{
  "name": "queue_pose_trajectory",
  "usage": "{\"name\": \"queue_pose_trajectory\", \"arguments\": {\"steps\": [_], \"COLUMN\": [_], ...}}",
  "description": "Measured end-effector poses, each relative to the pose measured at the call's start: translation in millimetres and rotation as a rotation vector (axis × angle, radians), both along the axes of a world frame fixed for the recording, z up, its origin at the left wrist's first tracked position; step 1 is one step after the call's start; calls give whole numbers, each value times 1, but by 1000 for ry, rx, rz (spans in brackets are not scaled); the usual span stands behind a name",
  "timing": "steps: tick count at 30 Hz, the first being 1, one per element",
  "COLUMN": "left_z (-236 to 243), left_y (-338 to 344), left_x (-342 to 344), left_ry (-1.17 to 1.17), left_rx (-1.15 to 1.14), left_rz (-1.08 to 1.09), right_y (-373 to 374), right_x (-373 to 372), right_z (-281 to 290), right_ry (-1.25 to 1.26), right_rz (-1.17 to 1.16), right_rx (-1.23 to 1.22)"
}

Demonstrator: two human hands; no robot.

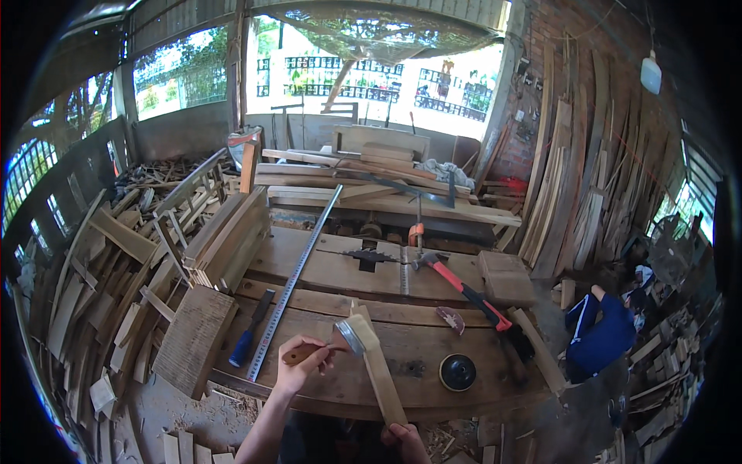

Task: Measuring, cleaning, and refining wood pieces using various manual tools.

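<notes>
My left hand (pixel 300 371) is closed around the wooden handle of a flat paintbrush (pixel 348 338) with a wide metal ferrule. The brush's head meets the upper part of a narrow wooden piece (pixel 382 377); its bristles are hard to make out. Near the bench's front edge, my right hand (pixel 403 442) grips the lower end of that wooden piece, which slants up and away. To the left on the wooden bench (pixel 325 394) lie a blue-handled chisel (pixel 249 336) and a long steel ruler (pixel 294 282). Right of the wooden piece sits a round black disc (pixel 457 372).
A red-and-black hammer (pixel 462 286) rests on the bench's right side, near a broken purplish disc piece (pixel 450 319). A toothed saw blade (pixel 369 257) protrudes from the tabletop. Stacked boards (pixel 232 240) stand left. Someone in blue (pixel 604 332) crouches at right.
</notes>
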State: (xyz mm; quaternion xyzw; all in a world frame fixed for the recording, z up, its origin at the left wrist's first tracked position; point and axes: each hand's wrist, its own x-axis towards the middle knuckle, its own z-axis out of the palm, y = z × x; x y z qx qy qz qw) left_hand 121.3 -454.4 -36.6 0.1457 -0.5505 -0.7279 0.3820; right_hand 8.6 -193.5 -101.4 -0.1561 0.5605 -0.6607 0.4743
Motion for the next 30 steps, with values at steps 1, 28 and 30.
{"name": "queue_pose_trajectory", "arguments": {"steps": [1, 28, 30], "left_z": [-3, -12, -17], "left_y": [-1, -8, -14], "left_x": [0, 13, 22], "left_ry": [8, -138, -163], "left_rx": [-71, -11, -45], "left_rz": [65, -112, -281], "right_y": [-1, -2, -2], "right_x": [1, -4, -4], "right_z": [4, -7, -8], "right_ry": [-7, 38, 25], "right_rz": [2, 64, 74], "right_rx": [-12, -63, -60]}}
